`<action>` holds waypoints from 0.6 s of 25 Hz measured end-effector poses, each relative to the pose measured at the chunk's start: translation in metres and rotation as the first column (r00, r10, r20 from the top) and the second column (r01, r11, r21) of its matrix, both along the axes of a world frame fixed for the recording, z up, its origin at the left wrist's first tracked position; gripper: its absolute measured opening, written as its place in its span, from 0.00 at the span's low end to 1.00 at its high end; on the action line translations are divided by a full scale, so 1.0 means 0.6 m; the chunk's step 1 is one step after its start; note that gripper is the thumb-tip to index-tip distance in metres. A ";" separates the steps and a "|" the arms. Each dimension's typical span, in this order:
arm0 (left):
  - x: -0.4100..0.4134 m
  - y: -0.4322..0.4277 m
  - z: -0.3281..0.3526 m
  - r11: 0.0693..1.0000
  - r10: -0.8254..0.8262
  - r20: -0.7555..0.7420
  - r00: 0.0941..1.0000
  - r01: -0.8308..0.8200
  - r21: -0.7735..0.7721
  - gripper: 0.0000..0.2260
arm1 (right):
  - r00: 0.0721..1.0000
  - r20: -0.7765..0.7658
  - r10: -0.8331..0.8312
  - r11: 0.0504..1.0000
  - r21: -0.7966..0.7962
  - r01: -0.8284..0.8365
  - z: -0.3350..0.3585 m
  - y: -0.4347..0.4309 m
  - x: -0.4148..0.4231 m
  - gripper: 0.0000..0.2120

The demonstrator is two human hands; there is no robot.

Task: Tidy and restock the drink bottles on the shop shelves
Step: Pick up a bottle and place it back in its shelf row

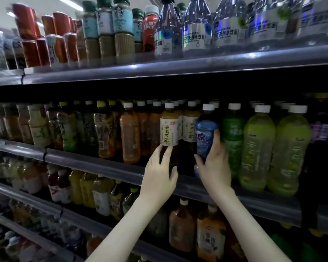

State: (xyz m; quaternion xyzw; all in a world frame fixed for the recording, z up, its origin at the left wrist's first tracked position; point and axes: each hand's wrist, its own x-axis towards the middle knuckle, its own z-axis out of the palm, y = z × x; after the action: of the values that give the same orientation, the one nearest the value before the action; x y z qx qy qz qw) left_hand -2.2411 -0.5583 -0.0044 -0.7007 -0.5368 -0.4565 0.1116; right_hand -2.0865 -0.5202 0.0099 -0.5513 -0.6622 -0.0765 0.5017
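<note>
Dim shelf; left hand holds tea bottle, right hand blue bottle.

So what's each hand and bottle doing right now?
tea bottle: upright, capped, held low down.
blue bottle: upright, capped, held.
left hand: wrapped round the tea bottle.
right hand: wrapped round the blue bottle.
green bottles: upright, capped, in a row.

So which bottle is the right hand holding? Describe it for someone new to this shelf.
Find the grey shelf rail second from the top, white-capped bottles standing behind it. Near its middle the right hand grips a dark plastic bottle with a blue label. It is that row's only blue label, between a cream-labelled tea bottle and a green-labelled bottle.
</note>
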 end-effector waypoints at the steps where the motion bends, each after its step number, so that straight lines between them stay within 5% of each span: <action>1: -0.005 0.020 0.007 1.000 -0.021 -0.015 1.000 0.021 0.015 0.28 | 1.000 0.000 -0.004 1.000 0.030 0.004 -0.007 0.003 0.000 0.44; 8: -0.033 0.112 0.018 0.984 -0.089 0.027 0.996 0.093 -0.154 0.37 | 0.994 0.011 -0.111 0.990 0.087 0.110 -0.018 0.010 -0.017 0.50; 15: -0.050 0.140 0.024 0.947 -0.283 0.036 0.958 0.285 -0.149 0.42 | 0.966 -0.056 -0.253 0.967 -0.057 0.250 -0.011 -0.015 -0.048 0.49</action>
State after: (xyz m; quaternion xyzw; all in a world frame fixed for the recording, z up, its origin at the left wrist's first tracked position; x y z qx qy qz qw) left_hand -2.2709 -0.4745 0.0102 -0.7738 -0.4645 -0.4306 -0.0130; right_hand -2.1150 -0.5290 0.0035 -0.6450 -0.5727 -0.1059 0.4947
